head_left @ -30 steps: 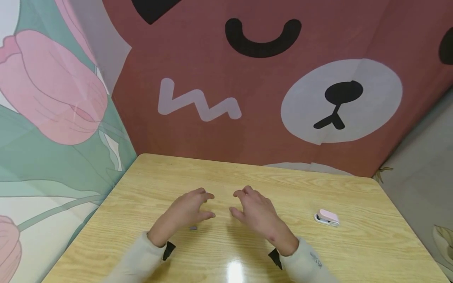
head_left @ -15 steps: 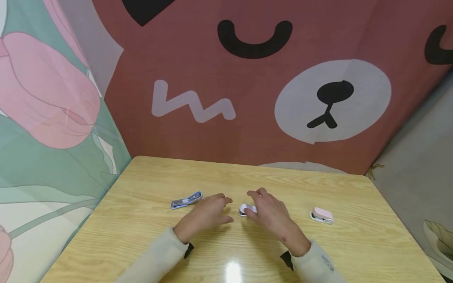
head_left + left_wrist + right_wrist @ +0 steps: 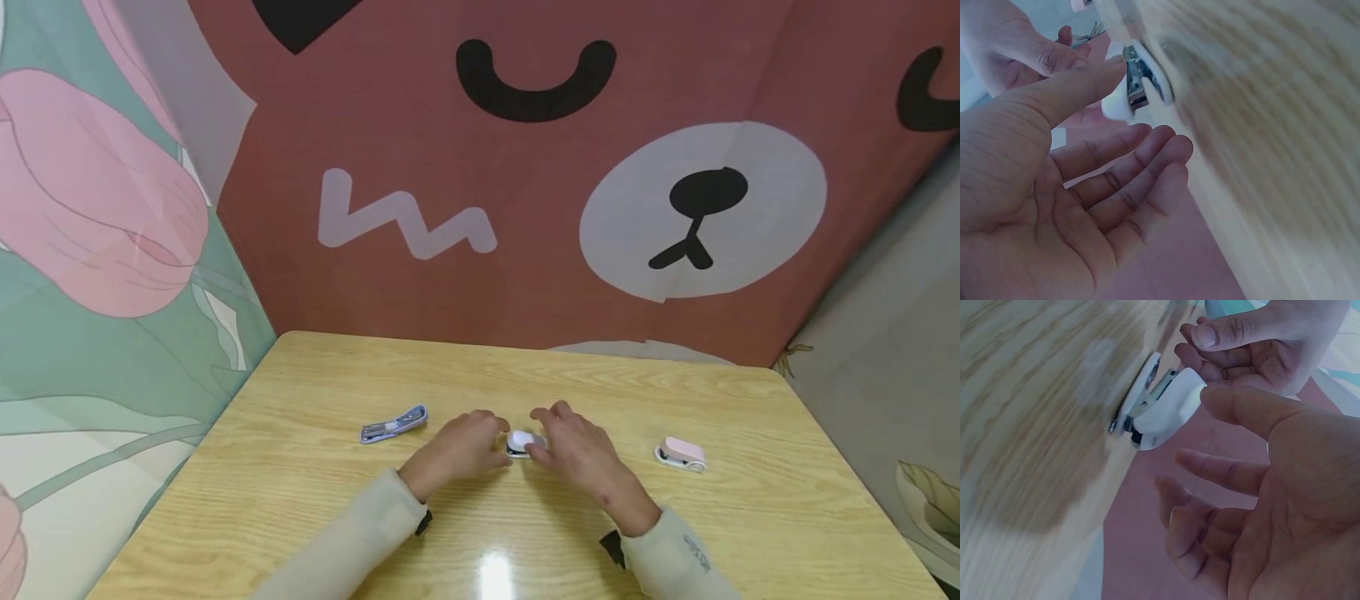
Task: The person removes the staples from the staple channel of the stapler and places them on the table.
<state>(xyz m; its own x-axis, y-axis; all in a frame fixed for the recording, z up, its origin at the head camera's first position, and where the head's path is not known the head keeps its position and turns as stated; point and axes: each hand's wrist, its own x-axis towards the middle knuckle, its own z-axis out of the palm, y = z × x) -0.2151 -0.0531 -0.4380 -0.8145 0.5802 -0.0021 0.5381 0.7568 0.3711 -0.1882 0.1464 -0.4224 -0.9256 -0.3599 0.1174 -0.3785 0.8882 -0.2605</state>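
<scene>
A small white stapler [image 3: 525, 442] rests on the wooden table between my two hands. Its metal inner parts show in the left wrist view, where the stapler [image 3: 1138, 87] lies beyond my left thumb. My left hand [image 3: 467, 447] has its fingers bent loosely at the stapler's left end, holding nothing. My right hand [image 3: 581, 450] is at the other end, its fingers spread and its thumb over the stapler's right part. In the right wrist view the right thumb tip meets the edge of the white cover; whether it touches, I cannot tell.
A blue stapler [image 3: 393, 425] lies at the left of the table [image 3: 337, 492]. To the right stands a pink and white stapler [image 3: 681, 454]. Behind the table hangs a reddish-brown cloth [image 3: 540, 292] with a bear face.
My left hand has moved right, uncovering the blue stapler and nearing the white one. The right hand has shifted slightly rightward in view, and the white stapler now shows between the hands.
</scene>
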